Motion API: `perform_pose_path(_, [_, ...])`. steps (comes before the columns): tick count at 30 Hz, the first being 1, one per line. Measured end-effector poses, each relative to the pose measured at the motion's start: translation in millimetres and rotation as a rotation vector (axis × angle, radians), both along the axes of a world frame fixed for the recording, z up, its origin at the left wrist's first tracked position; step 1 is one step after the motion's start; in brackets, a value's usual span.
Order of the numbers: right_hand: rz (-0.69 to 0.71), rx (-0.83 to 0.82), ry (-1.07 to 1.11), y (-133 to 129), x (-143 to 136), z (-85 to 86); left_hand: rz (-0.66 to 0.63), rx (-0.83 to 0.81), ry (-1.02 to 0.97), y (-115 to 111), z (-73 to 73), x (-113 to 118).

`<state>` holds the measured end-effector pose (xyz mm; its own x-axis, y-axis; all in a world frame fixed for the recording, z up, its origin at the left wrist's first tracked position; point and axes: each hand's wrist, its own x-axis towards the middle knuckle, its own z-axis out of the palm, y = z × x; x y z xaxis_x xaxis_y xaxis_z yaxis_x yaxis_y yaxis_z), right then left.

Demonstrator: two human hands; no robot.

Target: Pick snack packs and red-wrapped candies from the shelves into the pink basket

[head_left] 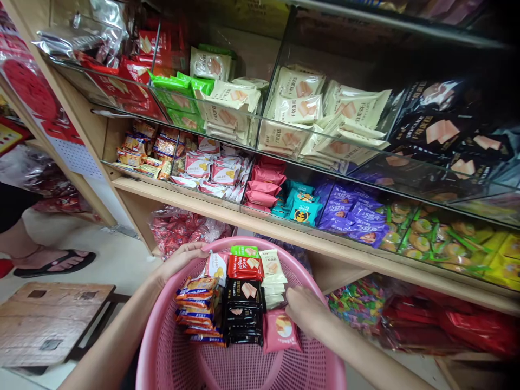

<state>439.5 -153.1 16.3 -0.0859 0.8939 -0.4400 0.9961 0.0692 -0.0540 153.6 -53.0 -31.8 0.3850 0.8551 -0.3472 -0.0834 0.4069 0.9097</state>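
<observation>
A pink plastic basket [151, 338] is in front of me, tilted so that I look into it. My left hand [182, 260] is closed on its upper left rim. Closed fingers of my right hand [304, 310] are inside the basket at the edge of a pink snack packet [281, 331]; the fingertips are partly hidden. Left of that packet are stacked black cake packets [244, 309] and orange-and-blue snack packets [199, 311]. Above them lie a red packet [245, 267], a green packet [244, 251], a white-and-pink packet [216, 266] and cream packets [274, 271].
Beyond the basket stands a wooden shelf [227, 208] with clear-fronted bins of cream packets [298, 108], purple packets [355, 211] and others. Bagged sweets [353, 303] lie underneath. At left are a low wooden stool [52, 319] and another person's sandalled foot [57, 260].
</observation>
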Motion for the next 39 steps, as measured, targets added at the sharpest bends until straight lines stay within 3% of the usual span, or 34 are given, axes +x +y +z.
perform_pose_path(4, [-0.001,0.025,-0.018,0.5,-3.0,-16.6,0.037,0.023,0.002,-1.6,2.4,1.0])
perform_pose_path(8, [0.002,0.036,-0.018,-7.6,-3.7,-11.2,0.009,0.001,-0.013,-2.2,5.9,2.0])
perform_pose_path(11, [-0.006,0.081,-0.026,-14.6,0.4,7.0,-0.001,-0.023,-0.024,-2.3,7.0,2.7])
perform_pose_path(15, [0.001,0.317,-0.034,-7.8,7.1,46.5,0.011,-0.039,-0.054,-2.2,5.6,4.1])
perform_pose_path(19, [0.122,0.698,0.086,25.1,0.8,90.1,0.024,-0.011,-0.059,-1.4,2.1,4.3])
perform_pose_path(22, [0.272,0.954,0.082,58.9,-12.0,106.6,0.022,-0.003,-0.076,-1.3,0.9,2.7])
perform_pose_path(25, [0.329,1.069,-0.028,89.2,-24.0,106.7,0.007,0.009,-0.084,-2.0,2.7,0.8])
perform_pose_path(29, [0.324,1.09,-0.101,114.7,-30.6,100.2,0.011,0.015,-0.089,-3.7,6.9,0.2])
perform_pose_path(39, [0.363,1.021,-0.15,140.7,-25.3,99.1,0.036,0.021,-0.053,0.5,-0.4,-1.5])
